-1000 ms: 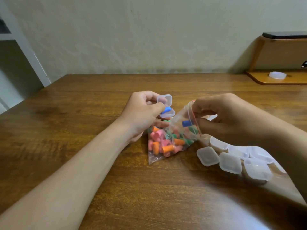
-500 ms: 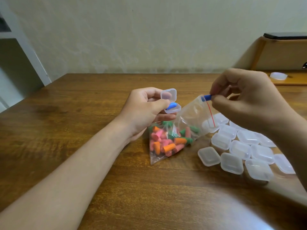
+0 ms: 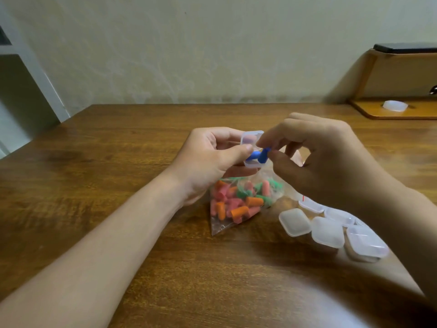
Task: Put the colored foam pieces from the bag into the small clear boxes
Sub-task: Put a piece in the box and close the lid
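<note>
The left hand grips a small clear plastic box above the brown wooden tabletop. Its thumb presses on the box's near edge and its fingers curl round behind. The box's hinged lid stands open and upright at the far side. One blue foam piece already lies inside the box.

The right hand pinches a second blue foam piece between thumb and forefinger. It holds the piece at the mouth of the box, touching the first. The two hands are close together, almost meeting over the box.

Beneath them a clear plastic zip bag lies on the tabletop, its upper part hidden behind the hands. Its lower part is packed with orange, pink and green foam pieces.

Just right of the bag, a cluster of closed small clear boxes rests on the tabletop. The boxes touch one another, and some are partly covered by the right forearm.

At the far right corner a low wooden shelf carries a white round object, with a dark flat object on its upper board
</note>
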Demonstrator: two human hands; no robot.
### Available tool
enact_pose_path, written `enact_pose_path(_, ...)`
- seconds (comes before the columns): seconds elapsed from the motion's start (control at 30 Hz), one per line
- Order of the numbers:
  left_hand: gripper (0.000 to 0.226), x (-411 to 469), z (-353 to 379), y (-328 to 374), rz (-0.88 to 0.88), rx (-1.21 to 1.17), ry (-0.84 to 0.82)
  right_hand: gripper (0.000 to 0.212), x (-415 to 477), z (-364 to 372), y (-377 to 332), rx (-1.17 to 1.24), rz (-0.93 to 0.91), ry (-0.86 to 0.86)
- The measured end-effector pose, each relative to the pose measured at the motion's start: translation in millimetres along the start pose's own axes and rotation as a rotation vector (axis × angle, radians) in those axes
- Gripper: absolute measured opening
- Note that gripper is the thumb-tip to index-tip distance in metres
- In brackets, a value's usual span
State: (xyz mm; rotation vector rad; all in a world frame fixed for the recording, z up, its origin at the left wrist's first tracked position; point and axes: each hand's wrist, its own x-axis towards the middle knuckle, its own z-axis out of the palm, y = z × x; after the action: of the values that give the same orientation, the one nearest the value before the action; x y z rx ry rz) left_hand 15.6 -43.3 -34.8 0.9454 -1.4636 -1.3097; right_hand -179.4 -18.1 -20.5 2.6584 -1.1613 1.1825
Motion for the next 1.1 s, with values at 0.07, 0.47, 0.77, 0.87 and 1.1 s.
enact_pose_path(0.07, 0.019, -0.4, 0.2, -0.3, 0.005, 0.015, -0.026, 0.019, 0.0, 1.1, -2.0, -0.008, 0.001, -0.021)
enact_pose_path(0.47, 0.017, -1.6, 0.5, -2.3, 0.0, 0.02, -0.076, 0.017, -0.5, 5.4, 1.8, -0.012, -0.017, -0.03)
enact_pose_path(0.77, 0.026, -1.7, -0.2, 2.5, -0.073, -0.059, -0.112, 0.018, -1.9, 5.2, 2.1, -0.042, -0.028, 0.004)
enact_pose_path(0.87, 0.03, -0.7, -1.1, 5.3, -0.106, -0.155, -0.107, 0.022, -2.3, 4.6, 3.1, -0.064, -0.023, 0.008)
enact_pose_path(1.1, 0.026, 2.1, -3.5, 2.1, -0.091, -0.085, -0.073, 0.024, -2.2, 3.3, -1.0, 0.033, -0.014, 0.005)
